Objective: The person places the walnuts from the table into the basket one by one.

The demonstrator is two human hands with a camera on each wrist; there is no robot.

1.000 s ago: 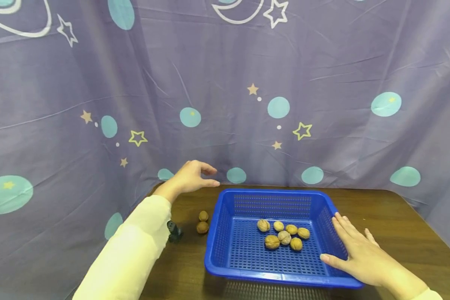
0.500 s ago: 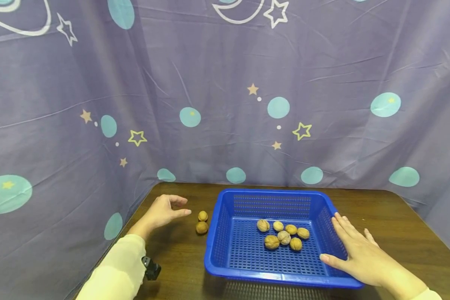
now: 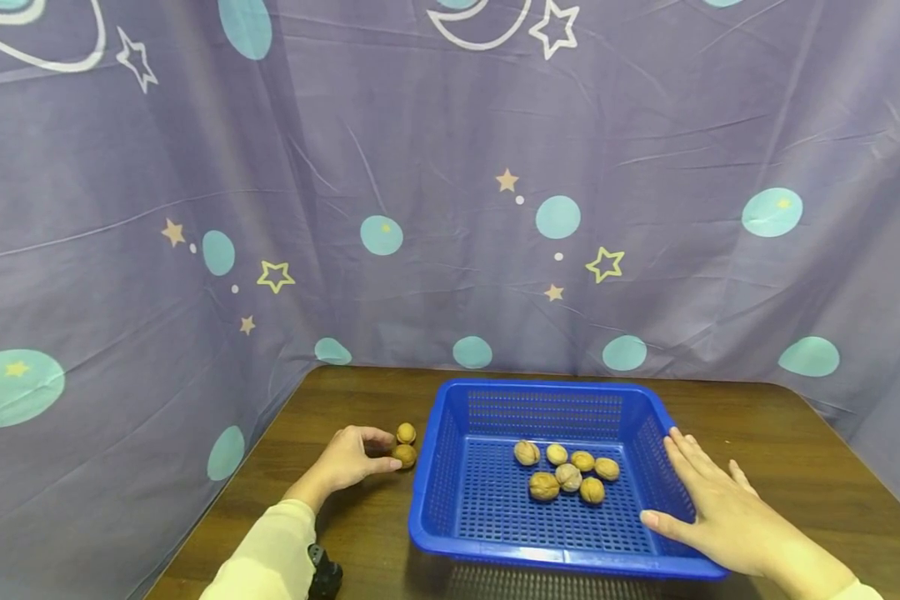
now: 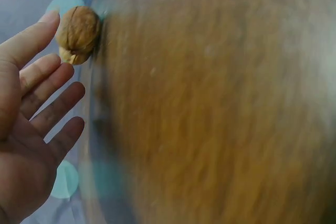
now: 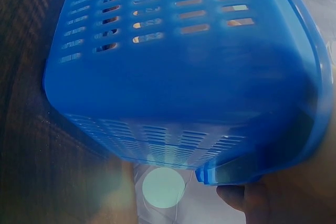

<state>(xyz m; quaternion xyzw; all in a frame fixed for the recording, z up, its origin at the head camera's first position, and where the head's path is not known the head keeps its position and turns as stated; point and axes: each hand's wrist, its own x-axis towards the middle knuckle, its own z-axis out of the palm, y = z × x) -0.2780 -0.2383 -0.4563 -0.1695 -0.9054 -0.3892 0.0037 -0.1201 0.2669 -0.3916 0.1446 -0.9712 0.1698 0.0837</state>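
My left hand [image 3: 348, 458] reaches low over the table's left part, its thumb and fingers spread to either side of a brown walnut [image 3: 404, 456]. A second walnut [image 3: 406, 432] lies just behind that one. In the left wrist view, the thumb tip meets the edge of the walnut [image 4: 79, 29], and the other fingers stay loosely extended. My right hand [image 3: 731, 512] rests with straight fingers on the right rim of a blue plastic basket [image 3: 525, 557], its thumb pointing inward over the basket. Several walnuts [image 3: 567, 477] lie on the basket's slotted floor.
The dark wooden table [image 3: 750, 425] runs back to a purple curtain [image 3: 435, 167] printed with moons and stars. A small black device [image 3: 324, 573] sits at the left sleeve. The basket's left wall stands close to the two loose walnuts.
My left hand has come down from above the table's back edge, swinging left, then right to the nearer loose walnut. The right hand and basket have stayed in place.
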